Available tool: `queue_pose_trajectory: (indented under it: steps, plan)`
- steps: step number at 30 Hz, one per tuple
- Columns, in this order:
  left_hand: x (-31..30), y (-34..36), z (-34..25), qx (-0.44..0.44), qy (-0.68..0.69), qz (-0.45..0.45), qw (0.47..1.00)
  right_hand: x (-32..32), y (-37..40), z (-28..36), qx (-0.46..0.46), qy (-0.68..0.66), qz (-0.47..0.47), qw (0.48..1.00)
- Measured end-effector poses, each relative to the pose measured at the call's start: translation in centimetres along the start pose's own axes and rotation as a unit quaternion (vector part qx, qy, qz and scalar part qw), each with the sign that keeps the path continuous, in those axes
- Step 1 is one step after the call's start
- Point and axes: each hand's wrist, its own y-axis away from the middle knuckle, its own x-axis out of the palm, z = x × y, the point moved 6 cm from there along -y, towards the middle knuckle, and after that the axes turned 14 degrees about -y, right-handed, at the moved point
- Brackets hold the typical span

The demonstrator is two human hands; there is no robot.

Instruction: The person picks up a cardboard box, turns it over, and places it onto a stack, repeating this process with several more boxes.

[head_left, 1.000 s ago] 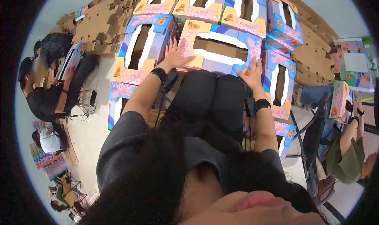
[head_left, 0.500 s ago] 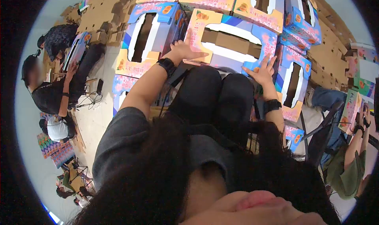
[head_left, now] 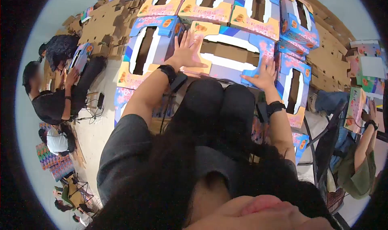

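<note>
A colourful printed carton (head_left: 230, 68) with a long opening in its top lies crosswise in front of my knees. On its left end rests my left hand (head_left: 187, 54), fingers spread. My right hand (head_left: 263, 75) touches its right end, fingers apart. Neither hand is wrapped round anything. A similar carton (head_left: 137, 79) stands left of it, and another (head_left: 296, 84) stands to its right. Black bands are on both my wrists.
More cartons (head_left: 208, 14) stand in a row behind. Flattened brown cardboard (head_left: 106, 22) lies at the upper left. People work at the left, one in black (head_left: 50, 105); a person in a green top (head_left: 359, 171) handles a carton (head_left: 355, 109) at the right.
Both my hands have shifted farther onto the carton's ends, the left one now lying flatter with its fingers pointing away. The view has tilted, and the cartons appear lower.
</note>
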Motion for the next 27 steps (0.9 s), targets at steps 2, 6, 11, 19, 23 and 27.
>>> queue_pose_trajectory:
  steps: [2, 6, 11, 19, 23, 27]
  plan:
    - [1.1, -1.7, 0.2, 0.067, 0.023, -0.061, 0.996, -0.9, -0.8, 1.4, -0.043, 0.023, 0.017, 0.999]
    - [-0.9, -4.2, -1.2, 0.192, 0.073, -0.111, 0.972, -0.6, -3.9, 2.8, -0.219, 0.071, 0.036, 0.973]
    - [-2.7, -5.9, -3.0, 0.267, 0.031, -0.097, 0.958, -0.3, -6.0, 4.7, -0.219, 0.103, 0.121, 0.963]
    - [-2.4, -6.8, -3.2, 0.282, 0.034, -0.083, 0.955, 0.7, -6.6, 4.4, -0.212, 0.118, 0.140, 0.960]
    - [-2.1, -7.1, -3.3, 0.280, 0.015, -0.087, 0.956, 0.9, -6.7, 4.6, -0.198, 0.126, 0.138, 0.962]
    - [-2.3, -6.3, -2.9, 0.274, 0.029, -0.108, 0.955, 0.8, -6.6, 5.4, -0.217, 0.128, 0.093, 0.963]
